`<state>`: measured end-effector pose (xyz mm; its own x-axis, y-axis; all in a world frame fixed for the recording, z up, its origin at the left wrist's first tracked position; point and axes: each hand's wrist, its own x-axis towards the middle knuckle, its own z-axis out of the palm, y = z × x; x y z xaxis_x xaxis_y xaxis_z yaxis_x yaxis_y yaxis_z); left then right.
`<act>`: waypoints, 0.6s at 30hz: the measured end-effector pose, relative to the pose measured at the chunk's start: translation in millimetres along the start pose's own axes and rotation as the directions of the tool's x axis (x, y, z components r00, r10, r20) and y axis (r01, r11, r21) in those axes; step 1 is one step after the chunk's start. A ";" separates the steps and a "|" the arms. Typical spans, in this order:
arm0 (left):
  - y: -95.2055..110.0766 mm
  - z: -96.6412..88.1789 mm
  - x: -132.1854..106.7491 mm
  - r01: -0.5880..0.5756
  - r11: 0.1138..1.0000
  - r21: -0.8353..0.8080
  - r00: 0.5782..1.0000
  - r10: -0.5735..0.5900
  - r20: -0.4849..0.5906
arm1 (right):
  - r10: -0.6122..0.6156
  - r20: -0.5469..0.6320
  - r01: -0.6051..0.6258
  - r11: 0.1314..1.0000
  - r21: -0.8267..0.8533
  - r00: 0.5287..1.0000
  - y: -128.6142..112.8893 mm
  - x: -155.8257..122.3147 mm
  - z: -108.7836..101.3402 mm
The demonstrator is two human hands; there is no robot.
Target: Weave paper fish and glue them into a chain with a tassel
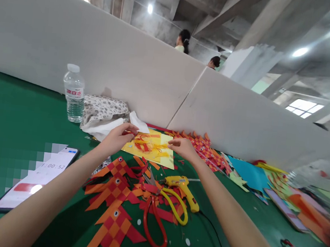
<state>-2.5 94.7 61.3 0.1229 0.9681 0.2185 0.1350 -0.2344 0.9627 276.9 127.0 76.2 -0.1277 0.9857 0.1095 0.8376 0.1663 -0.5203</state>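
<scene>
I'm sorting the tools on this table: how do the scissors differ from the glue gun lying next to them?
The scissors have looped handles, one red and one yellow; the glue gun is a solid yellow body with an orange trigger. The scissors are larger and lie nearer the camera; the glue gun trails a black cord. Both rest untouched on the green table, among paper scraps.

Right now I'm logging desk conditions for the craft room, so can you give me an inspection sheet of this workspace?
Surface: green table, backed by a white partition.
Job's things: red and yellow paper strips on a yellow sheet.
Clutter: woven paper fish, scissors, glue gun, water bottle, phone, patterned cloth, coloured paper.
Grips: left hand and right hand both pinch strips.
Cables: black cord from the glue gun.
Surroundings: two people behind the partition, concrete ceiling, lights.
</scene>
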 end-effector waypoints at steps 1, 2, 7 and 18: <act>4.1 1.9 -2.1 -0.026 1.000 -0.016 0.999 0.027 0.041 | -0.014 -0.033 0.013 1.000 -0.001 0.999 -0.9 -4.4 -1.5; 8.6 2.9 -4.1 -0.054 0.998 -0.019 0.995 0.056 0.079 | -0.026 -0.058 0.025 1.000 -0.002 0.998 -1.4 -8.5 -3.3; 35.8 -6.8 -17.7 -0.140 0.988 0.072 0.977 0.126 0.171 | -0.042 -0.080 0.039 0.999 -0.035 0.996 -0.1 -20.7 -6.5; 56.2 -37.0 -73.5 -0.178 0.951 0.252 0.972 0.130 0.197 | 0.136 0.168 -0.095 0.968 -0.231 0.976 6.8 21.8 60.1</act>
<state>-40.3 13.7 105.3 0.3304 0.8928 0.3062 0.3543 -0.4181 0.8365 247.9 151.2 24.2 -0.1005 0.9893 -0.1061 0.9458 0.0619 -0.3187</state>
